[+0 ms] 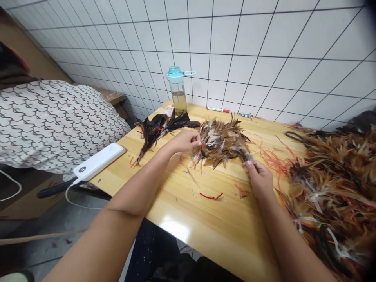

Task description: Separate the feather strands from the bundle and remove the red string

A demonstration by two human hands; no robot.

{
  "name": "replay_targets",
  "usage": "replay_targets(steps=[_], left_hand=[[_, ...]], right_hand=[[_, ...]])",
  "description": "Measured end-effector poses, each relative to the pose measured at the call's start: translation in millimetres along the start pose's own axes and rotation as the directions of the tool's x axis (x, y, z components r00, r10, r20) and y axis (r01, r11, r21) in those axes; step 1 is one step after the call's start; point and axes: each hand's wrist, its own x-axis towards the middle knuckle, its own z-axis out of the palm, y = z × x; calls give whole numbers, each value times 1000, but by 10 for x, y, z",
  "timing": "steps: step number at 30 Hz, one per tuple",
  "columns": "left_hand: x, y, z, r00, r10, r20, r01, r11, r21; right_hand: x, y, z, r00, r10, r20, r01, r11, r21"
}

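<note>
A loose pile of brown feathers point(225, 141) lies in the middle of the wooden table point(176, 203). At the pile's left edge is my left hand point(186, 141), its thumb and fingers pinched together. What sits between those fingertips is too small to make out. My right hand point(260, 178) is closed on the quill end of a feather point(246, 156) at the pile's lower right side. Black feathers point(158, 127) tied with red thread lie to the left. A short red cord point(211, 196) rests nearer to me.
A large heap of brown feathers point(337, 176) covers the right side, with tangled red threads point(273, 158) beside it. A water bottle point(178, 92) and a red-capped marker point(217, 109) stand and lie near the tiled wall. A white power bank point(100, 161) overhangs the left edge, near a person's patterned garment point(58, 121).
</note>
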Motion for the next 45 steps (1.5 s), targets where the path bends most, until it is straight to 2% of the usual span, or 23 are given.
replay_targets(steps=[4, 7, 11, 15, 18, 21, 23, 26, 27, 30, 32, 34, 36, 38, 40, 42, 45], left_hand=[[-241, -93, 71, 998, -41, 48, 39, 998, 49], [-335, -61, 135, 994, -92, 66, 85, 991, 106], [-364, 80, 176, 988, -149, 33, 139, 970, 201], [-376, 125, 195, 964, -222, 143, 173, 941, 292], [-379, 58, 181, 966, -187, 181, 123, 941, 315], [-379, -21, 104, 979, -167, 117, 129, 951, 280], [-380, -61, 22, 980, -197, -6, 193, 952, 236], [-385, -113, -95, 946, -254, -199, 295, 931, 214], [-388, -132, -122, 934, -279, -224, 328, 916, 229], [-400, -185, -159, 903, -380, -199, 427, 843, 328], [-408, -204, -158, 885, -391, -254, 463, 802, 378], [-413, -197, -144, 883, -284, -373, 427, 816, 390], [-411, -163, -110, 900, -111, -422, 292, 872, 392], [-401, -111, -48, 941, 28, -339, 107, 921, 373], [-382, -54, 42, 973, 90, -211, -12, 939, 344], [-358, -2, 145, 989, 78, -123, -29, 935, 353], [-327, 55, 279, 998, 17, -67, 13, 903, 430]], right_hand=[[16, 10, 9, 1000, -28, -6, 28, 999, -46], [22, 26, 11, 999, -45, -1, 44, 994, -104], [23, 29, -1, 998, -63, 5, 63, 988, -142], [12, 7, -5, 998, -66, 20, 68, 986, -154], [4, 3, 2, 996, -86, 39, 92, 975, -203], [4, 25, 8, 992, -115, 52, 125, 952, -279], [8, 47, 8, 988, -138, 66, 152, 935, -320], [17, 74, 5, 984, -154, 92, 176, 918, -356], [19, 79, 5, 984, -149, 95, 173, 916, -362], [23, 85, 5, 988, -125, 89, 149, 921, -361], [25, 83, 9, 989, -118, 86, 141, 924, -355], [27, 81, 14, 989, -118, 84, 140, 927, -349], [30, 81, 18, 990, -117, 80, 138, 928, -345], [30, 81, 23, 990, -118, 80, 138, 927, -350], [28, 77, 29, 989, -126, 80, 147, 921, -360], [22, 67, 38, 988, -136, 73, 153, 919, -364], [12, 43, 52, 987, -150, 56, 160, 924, -346]])
